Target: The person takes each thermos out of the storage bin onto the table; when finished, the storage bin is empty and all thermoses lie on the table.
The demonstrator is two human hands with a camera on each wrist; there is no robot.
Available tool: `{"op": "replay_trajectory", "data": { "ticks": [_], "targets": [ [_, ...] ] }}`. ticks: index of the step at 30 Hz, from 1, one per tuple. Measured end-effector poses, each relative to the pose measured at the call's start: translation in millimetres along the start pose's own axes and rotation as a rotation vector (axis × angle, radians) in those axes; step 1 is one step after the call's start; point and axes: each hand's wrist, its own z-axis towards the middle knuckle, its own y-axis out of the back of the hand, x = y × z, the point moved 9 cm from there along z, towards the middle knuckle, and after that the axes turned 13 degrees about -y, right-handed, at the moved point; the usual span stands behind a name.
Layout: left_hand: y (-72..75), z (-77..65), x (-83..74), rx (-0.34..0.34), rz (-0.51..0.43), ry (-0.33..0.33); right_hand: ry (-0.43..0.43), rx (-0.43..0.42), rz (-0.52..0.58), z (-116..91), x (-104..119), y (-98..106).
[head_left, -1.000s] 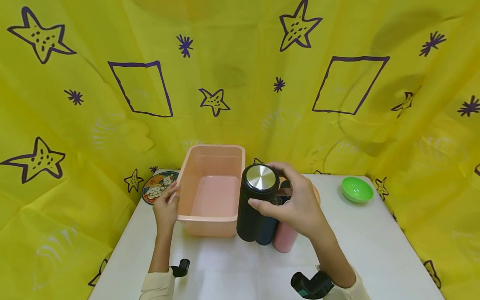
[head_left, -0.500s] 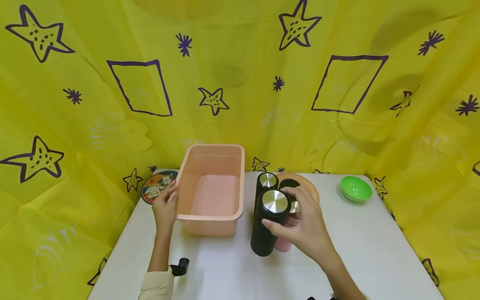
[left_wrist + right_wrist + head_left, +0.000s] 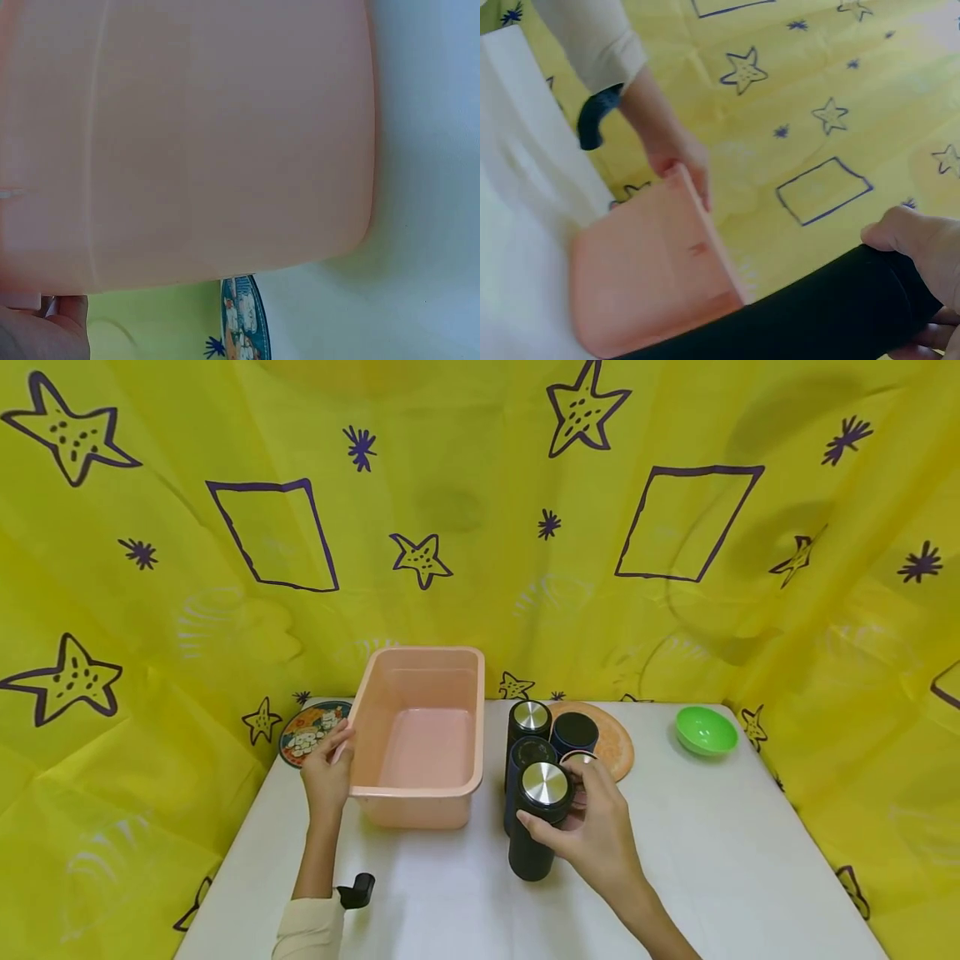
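My left hand (image 3: 327,777) pinches the left rim of a peach plastic basin (image 3: 417,792); in the left wrist view the basin's wall (image 3: 225,142) fills most of the picture. My right hand (image 3: 603,831) grips a black thermos (image 3: 531,852) with a silver-topped lid near its top, thumb on the near side. The thermos stands upright; whether its base touches the table is hard to tell. Close behind it are another black thermos (image 3: 532,716), a dark blue bottle (image 3: 534,750), a dark-lidded bottle (image 3: 575,731) and a pink bottle (image 3: 579,757), mostly hidden by my right hand.
An orange round plate or mat (image 3: 617,747) lies behind the bottles. A green bowl (image 3: 706,732) sits at the back right of the white table (image 3: 712,843). A patterned round plate (image 3: 298,742) is left of the basin. Yellow printed curtain (image 3: 465,610) surrounds the table.
My right hand has carried the black thermos right and toward me, lowering it from beside the basin to in front of the other bottles. My left hand keeps its place on the basin.
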Motion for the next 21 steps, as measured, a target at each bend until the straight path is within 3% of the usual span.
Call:
{"op": "replay_trajectory", "data": {
  "ticks": [11,21],
  "targets": [
    [0.1,-2.2,0.1,-0.001,0.001,0.007,-0.084,-0.074,-0.075,-9.8,-21.8,-11.4],
    [-0.1,-0.4,-0.4,0.003,0.009,0.013,-0.023,-0.147,-0.13,-18.8,-24.6,-19.0]
  ]
}}
